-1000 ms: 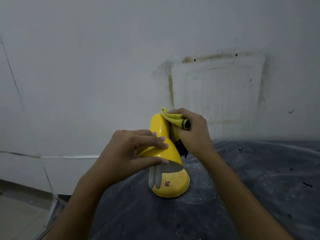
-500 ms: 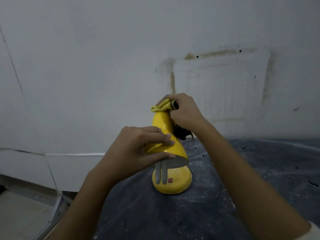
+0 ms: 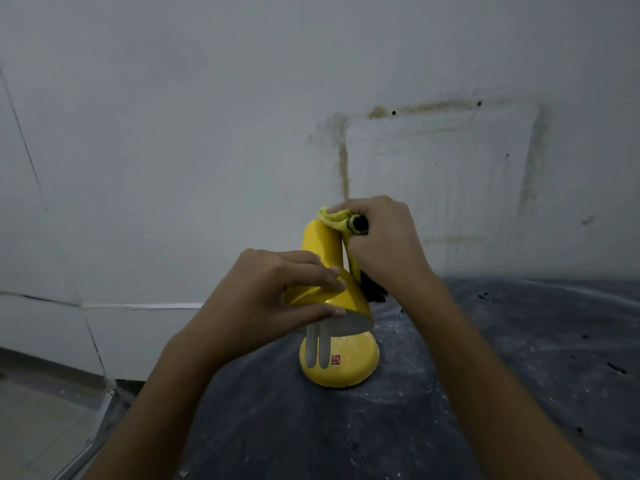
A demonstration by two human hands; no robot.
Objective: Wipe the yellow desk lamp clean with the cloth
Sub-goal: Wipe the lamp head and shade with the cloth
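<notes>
Both hands bare. On the left hand (image 3: 270,299), the fingers (image 3: 311,275) were slim, with nails trimmed short and two of them showing at the fingertips. A low ridge of knuckles lay behind the fingers. The right hand (image 3: 384,247) had a broad back and rounded knuckles; its nails were turned away from the camera. Behind each set of fingers a bare wrist ran into a bare forearm, uncovered down to the bottom edge of the view. The forearms widened away from the fingers, stretched by the lens. The light was dim, so finer surface detail could not be read.
</notes>
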